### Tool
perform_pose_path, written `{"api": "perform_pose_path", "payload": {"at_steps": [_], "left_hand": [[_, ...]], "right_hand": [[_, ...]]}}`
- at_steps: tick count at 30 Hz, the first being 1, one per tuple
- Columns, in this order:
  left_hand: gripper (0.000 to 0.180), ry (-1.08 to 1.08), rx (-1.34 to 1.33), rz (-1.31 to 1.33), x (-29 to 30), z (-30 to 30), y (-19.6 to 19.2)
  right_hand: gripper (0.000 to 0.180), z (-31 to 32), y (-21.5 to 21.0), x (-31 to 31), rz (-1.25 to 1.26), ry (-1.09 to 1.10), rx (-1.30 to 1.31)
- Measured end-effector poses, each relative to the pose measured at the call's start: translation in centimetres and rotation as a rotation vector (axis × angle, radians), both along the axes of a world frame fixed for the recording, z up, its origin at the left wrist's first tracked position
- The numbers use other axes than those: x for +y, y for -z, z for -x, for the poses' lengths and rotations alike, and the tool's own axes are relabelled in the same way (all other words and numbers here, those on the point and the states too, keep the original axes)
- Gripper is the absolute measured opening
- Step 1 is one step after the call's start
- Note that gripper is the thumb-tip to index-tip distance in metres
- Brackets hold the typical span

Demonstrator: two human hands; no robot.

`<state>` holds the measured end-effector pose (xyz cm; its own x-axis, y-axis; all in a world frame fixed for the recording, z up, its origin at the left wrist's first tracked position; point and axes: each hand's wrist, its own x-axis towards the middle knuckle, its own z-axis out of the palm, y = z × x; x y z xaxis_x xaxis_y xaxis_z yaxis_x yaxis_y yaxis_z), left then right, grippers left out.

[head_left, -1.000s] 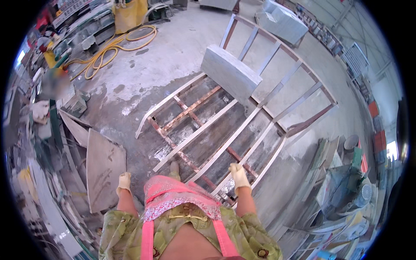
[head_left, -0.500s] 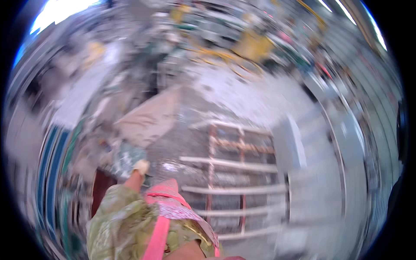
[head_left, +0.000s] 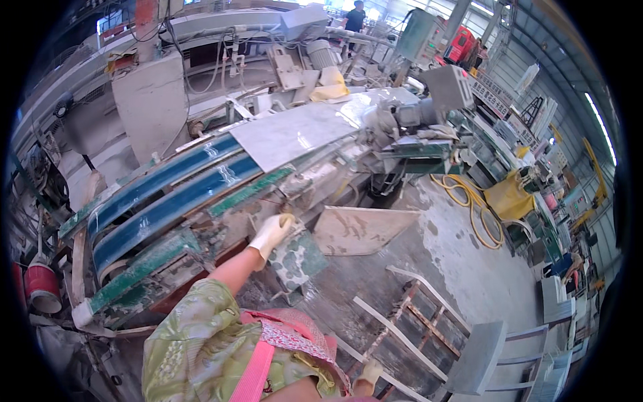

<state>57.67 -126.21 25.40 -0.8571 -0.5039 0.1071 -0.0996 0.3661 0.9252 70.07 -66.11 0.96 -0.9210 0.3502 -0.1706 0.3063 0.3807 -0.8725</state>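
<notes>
My left hand (head_left: 271,236), in a cream glove, reaches to the machine's side, just above a worn green-and-grey mottled box (head_left: 295,262). Its fingers look curled together; what they hold or press is hidden. My right hand (head_left: 372,370), also gloved, hangs low beside a rusty metal rack (head_left: 392,321) with pale bars; its fingers cannot be made out. Ahead of my left hand runs a conveyor with two blue belts (head_left: 167,214). A shiny pale slab (head_left: 288,134) lies across the belts' far end.
A stained tan board (head_left: 362,230) leans by the machine. A motor unit (head_left: 408,114) stands above the slab line. Yellow hose (head_left: 479,211) is coiled on the floor near a yellow cloth (head_left: 509,196). Grey slabs (head_left: 479,358) stand at right. A distant person (head_left: 355,19) is at the back.
My view has swung left toward the conveyor, and the blur is gone. The blue belts and slab now fill the left and middle. My right hand has come into view at the bottom.
</notes>
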Motion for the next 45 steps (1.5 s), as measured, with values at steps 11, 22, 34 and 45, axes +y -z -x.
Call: {"api": "perform_pose_path", "payload": {"at_steps": [11,22,34,45], "left_hand": [[0.049,-0.201,-0.074,0.873,-21.8,-3.9,0.9],[0.046,-0.287,-0.125,0.957,-24.1,-5.0,3.6],[0.043,-0.234,-0.086,1.015,-23.6,-4.3,2.4],[0.040,-0.124,-0.244,1.124,-23.9,-3.8,3.5]], "right_hand": [[0.040,4.2,-13.4,-32.7,0.170,-0.236,0.018],[0.030,-2.3,-16.6,-33.8,0.077,0.077,-0.093],[0.039,0.2,-16.1,-36.2,-0.076,0.004,-0.015],[0.036,-4.6,-9.9,-27.6,-0.312,0.106,-0.043]]}}
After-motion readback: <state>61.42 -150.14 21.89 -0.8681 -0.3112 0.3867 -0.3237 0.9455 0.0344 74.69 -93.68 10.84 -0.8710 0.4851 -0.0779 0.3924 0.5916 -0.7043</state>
